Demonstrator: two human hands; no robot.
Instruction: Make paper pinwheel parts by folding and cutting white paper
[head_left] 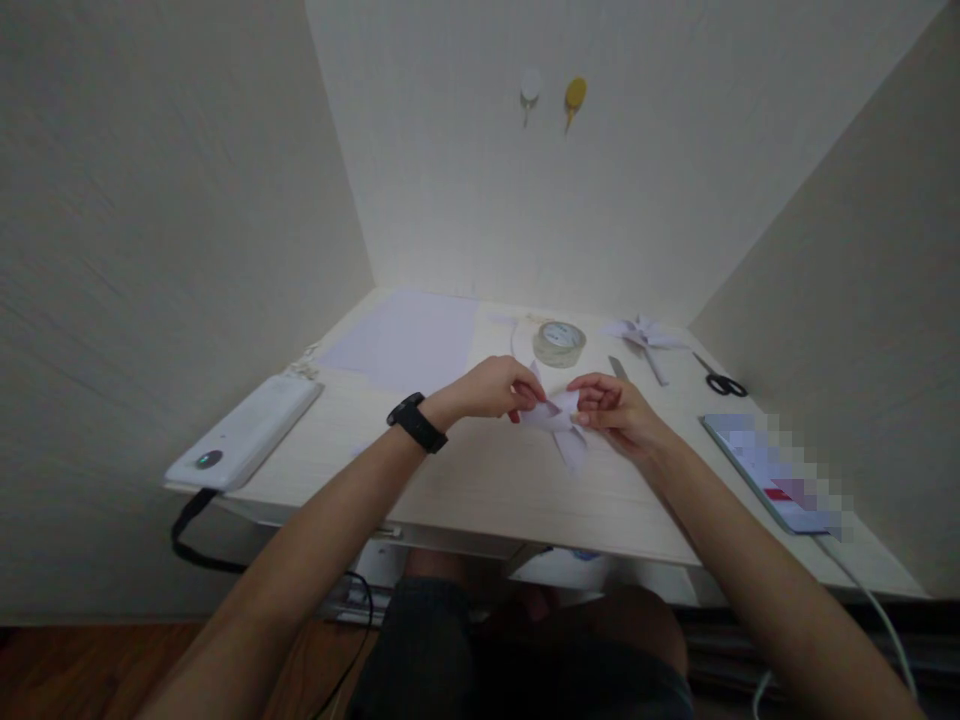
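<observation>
Between my two hands is a white paper pinwheel (551,418), held above the desk with its folded blades spread. My left hand (499,388), with a black watch (417,421) on its wrist, pinches the pinwheel's left side near the middle. On the other side, my right hand (616,410) grips a blade between thumb and fingers. A second paper pinwheel (642,334), fixed to a paper stick (657,366), lies at the back right. Just behind my hands sits a roll of clear tape (559,343). The centre of the held pinwheel is partly hidden by my fingers.
A sheet of white paper (412,335) covers the desk's back left. Black-handled scissors (724,383) and a phone (772,470) with a cable lie on the right. At the left edge rests a white power bank (244,432) with a black cable. Walls enclose the desk (465,490).
</observation>
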